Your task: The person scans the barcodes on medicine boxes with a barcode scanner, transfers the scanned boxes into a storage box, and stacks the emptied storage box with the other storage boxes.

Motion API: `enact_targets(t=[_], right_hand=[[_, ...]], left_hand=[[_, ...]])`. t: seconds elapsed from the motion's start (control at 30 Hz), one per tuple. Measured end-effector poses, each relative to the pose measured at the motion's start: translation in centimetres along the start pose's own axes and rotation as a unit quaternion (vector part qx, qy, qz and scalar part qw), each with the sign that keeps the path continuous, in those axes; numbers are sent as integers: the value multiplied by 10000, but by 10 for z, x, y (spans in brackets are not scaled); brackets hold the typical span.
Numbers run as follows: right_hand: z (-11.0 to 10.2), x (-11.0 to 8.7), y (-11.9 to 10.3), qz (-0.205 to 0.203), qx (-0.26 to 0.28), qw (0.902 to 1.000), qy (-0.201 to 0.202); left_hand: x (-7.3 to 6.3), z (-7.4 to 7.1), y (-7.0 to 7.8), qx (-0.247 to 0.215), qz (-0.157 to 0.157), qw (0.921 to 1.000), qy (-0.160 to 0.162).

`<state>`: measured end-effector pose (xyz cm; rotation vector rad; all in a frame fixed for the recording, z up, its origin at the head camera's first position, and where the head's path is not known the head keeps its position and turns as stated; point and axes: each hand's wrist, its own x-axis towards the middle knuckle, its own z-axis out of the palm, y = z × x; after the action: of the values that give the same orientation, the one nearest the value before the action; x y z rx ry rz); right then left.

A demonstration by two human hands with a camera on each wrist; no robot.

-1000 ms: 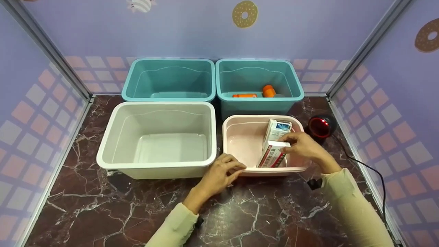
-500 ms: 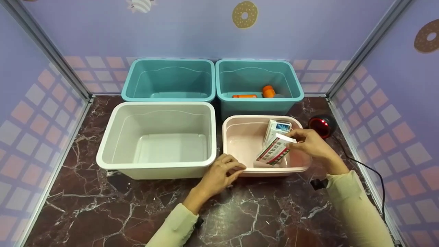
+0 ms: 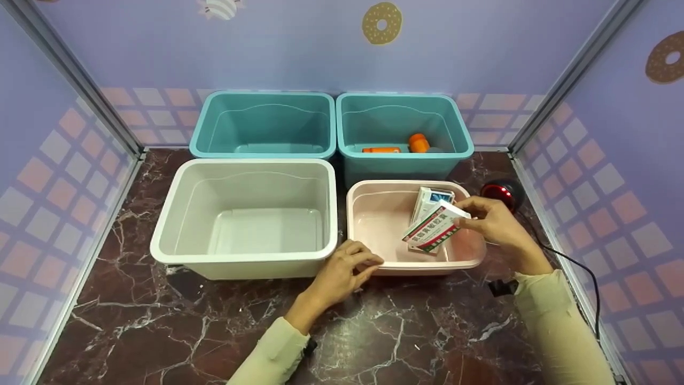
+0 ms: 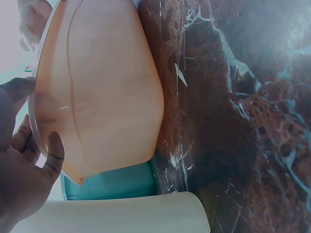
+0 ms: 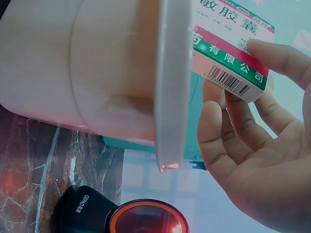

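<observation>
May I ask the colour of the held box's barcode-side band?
Green band, clearest in the right wrist view.

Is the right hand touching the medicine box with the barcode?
Touching: the right wrist view shows the right hand pinching the medicine box by its end.

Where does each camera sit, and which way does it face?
Head: worn on the head, facing forward and down at the marbled tabletop; left hand, right hand and sleeves show.
Left wrist: on that wrist, facing the pink bin from outside; the left hand shows, plus part of the right.
Right wrist: on that wrist, facing the pink bin, capsule box and barcode scanner; the right hand shows.
Shared: head and right wrist both show the capsule box in the right hand.
</observation>
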<state>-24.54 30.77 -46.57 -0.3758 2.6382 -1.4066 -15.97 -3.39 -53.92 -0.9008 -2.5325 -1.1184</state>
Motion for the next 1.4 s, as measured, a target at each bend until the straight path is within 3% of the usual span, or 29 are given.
enact_targets(t=[0.57, 1.0, 1.33, 1.4], right_hand=[[-5, 0, 5, -81, 521, 9969, 585], [-16, -8, -1, -296, 1133, 9877, 1032], [-32, -16, 0, -249, 856, 9870, 1341], [-35, -18, -1, -217, 1039, 9850, 1364]], left_hand=[[-2, 0, 1, 18, -126, 9999, -65], [-1, -1, 2, -13, -96, 9999, -61], [-1, 0, 1, 26, -120, 9999, -81], [-1, 0, 1, 30, -138, 9998, -108]])
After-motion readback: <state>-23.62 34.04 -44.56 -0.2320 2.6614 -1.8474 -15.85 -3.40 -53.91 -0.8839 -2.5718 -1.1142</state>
